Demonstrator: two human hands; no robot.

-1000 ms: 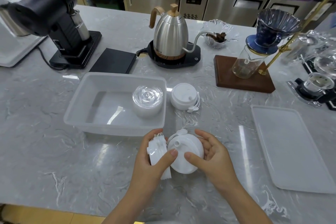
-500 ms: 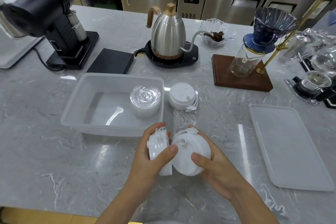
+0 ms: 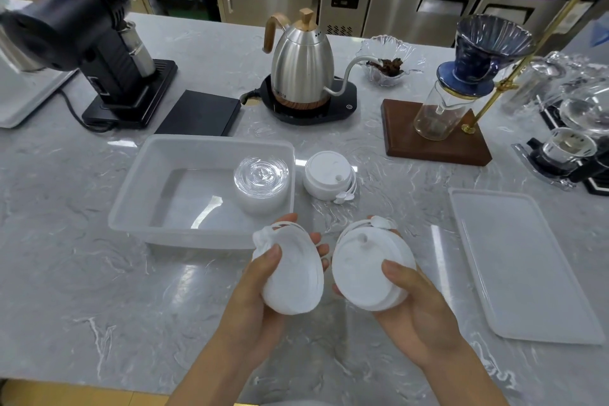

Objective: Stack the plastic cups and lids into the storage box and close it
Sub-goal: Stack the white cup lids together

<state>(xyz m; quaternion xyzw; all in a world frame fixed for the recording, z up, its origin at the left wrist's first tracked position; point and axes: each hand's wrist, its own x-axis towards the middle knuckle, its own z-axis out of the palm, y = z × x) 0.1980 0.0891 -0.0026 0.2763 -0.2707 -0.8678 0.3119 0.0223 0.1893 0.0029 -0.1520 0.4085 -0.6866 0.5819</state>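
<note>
My left hand [image 3: 253, 303] grips a small stack of white lids [image 3: 293, 273], tilted toward me, just in front of the translucent storage box [image 3: 138, 198]. My right hand [image 3: 418, 310] holds a second stack of white lids [image 3: 369, 270], thumb on its face. The two stacks are apart. Inside the box, at its right end, stands a stack of clear cups [image 3: 262, 186]. A third stack of white lids [image 3: 328, 175] sits on the counter right of the box. The box's flat lid [image 3: 524, 267] lies at the right.
Behind the box are a black scale [image 3: 199, 114], a steel gooseneck kettle [image 3: 301, 66] on its base and a black grinder [image 3: 95, 43]. A pour-over stand with a wooden base [image 3: 435, 138] and glassware stand at the back right.
The hands have drawn apart, splitting the lids into two separate stacks. The left stack has turned from edge-on to show its underside.
</note>
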